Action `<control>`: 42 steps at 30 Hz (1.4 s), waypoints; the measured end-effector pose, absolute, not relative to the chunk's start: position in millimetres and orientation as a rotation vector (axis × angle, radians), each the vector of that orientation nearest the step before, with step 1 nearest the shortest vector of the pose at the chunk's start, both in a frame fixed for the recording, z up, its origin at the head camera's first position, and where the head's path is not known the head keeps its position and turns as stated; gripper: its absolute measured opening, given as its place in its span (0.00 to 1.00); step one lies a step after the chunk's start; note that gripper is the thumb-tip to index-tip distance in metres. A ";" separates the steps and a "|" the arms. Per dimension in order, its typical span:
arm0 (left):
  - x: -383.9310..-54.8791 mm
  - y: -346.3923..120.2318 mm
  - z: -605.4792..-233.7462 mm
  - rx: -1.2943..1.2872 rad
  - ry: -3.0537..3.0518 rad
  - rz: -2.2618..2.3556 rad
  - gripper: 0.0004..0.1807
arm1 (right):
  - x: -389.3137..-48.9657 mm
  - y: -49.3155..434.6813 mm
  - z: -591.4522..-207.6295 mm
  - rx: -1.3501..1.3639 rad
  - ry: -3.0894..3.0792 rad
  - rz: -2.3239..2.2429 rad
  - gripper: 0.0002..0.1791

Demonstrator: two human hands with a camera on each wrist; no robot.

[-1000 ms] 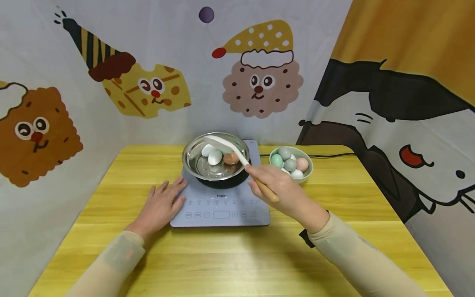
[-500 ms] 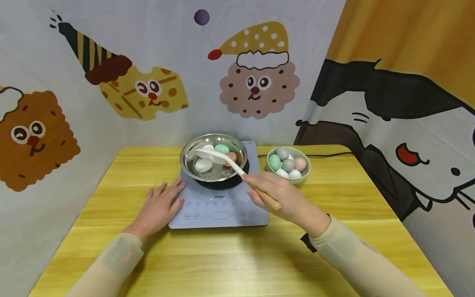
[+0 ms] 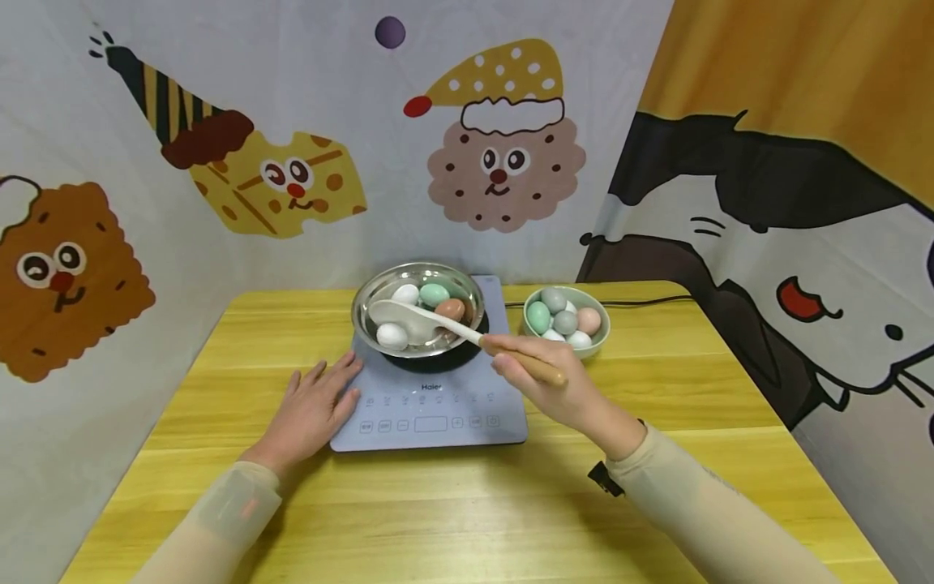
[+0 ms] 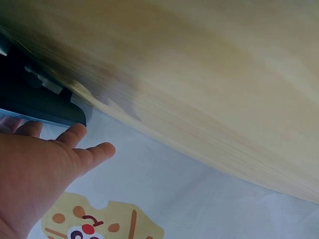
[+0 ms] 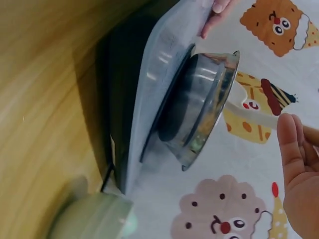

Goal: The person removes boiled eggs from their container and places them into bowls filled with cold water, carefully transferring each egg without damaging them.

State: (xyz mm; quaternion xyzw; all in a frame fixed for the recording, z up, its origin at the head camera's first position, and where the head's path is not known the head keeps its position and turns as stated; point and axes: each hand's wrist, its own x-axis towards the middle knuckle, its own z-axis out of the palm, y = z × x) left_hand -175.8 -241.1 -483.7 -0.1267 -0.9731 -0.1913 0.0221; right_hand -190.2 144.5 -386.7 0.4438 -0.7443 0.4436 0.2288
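Wooden table [image 3: 438, 511]; right fingers [image 3: 508, 344] pinching spoon [image 3: 467, 331], hiding part of it; left fingers [image 3: 341, 371] spread, at edge of cooktop [image 3: 430, 408].

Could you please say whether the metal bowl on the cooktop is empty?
Not empty: the metal bowl holds a green egg, a brown egg and two white eggs, visible inside it.

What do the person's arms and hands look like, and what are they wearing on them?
The left hand and right hand have no gloves. Both arms wear cream-beige sleeves: on the left sleeve, a boxy greyish-green patch with a small reddish spot shows near the cuff. The right sleeve has a black strap poking out at its cuff.
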 end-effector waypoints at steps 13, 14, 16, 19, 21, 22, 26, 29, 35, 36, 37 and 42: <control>-176.1 -241.2 -484.7 -0.378 -3.021 -0.590 0.31 | -200.7 140.0 -377.6 0.090 -2.024 2.546 0.23; -176.5 -241.1 -485.0 -0.379 -3.020 -0.591 0.31 | -201.6 140.3 -376.6 0.055 -1.993 2.580 0.23; -177.0 -240.9 -485.3 -0.381 -3.020 -0.589 0.31 | -202.9 141.5 -374.1 0.007 -1.940 2.631 0.21; -177.5 -240.2 -484.5 -0.385 -3.024 -0.586 0.31 | -203.9 145.7 -369.8 -0.035 -1.864 2.689 0.21; -177.6 -240.0 -483.9 -0.386 -3.030 -0.581 0.31 | -203.3 150.7 -366.9 -0.043 -1.812 2.720 0.21; -177.3 -239.7 -483.4 -0.385 -3.031 -0.582 0.31 | -202.8 153.7 -365.3 -0.041 -1.791 2.725 0.21; -176.5 -239.6 -481.8 -0.388 -3.029 -0.589 0.31 | -199.1 171.8 -358.4 -0.010 -1.739 2.735 0.22; -175.7 -239.0 -480.4 -0.397 -3.019 -0.601 0.31 | -192.9 193.2 -352.1 0.000 -1.735 2.721 0.22; -175.9 -239.2 -477.5 -0.410 -3.020 -0.606 0.31 | -175.0 248.7 -346.0 -0.091 -1.558 2.691 0.20; -176.2 -239.4 -477.4 -0.411 -3.020 -0.607 0.31 | -171.8 257.9 -346.2 -0.119 -1.516 2.676 0.20; -176.4 -239.6 -477.4 -0.411 -3.022 -0.608 0.31 | -168.5 266.7 -346.9 -0.147 -1.482 2.652 0.21; -176.1 -240.3 -478.2 -0.408 -3.022 -0.624 0.31 | -155.9 301.5 -355.2 -0.340 -1.336 2.521 0.24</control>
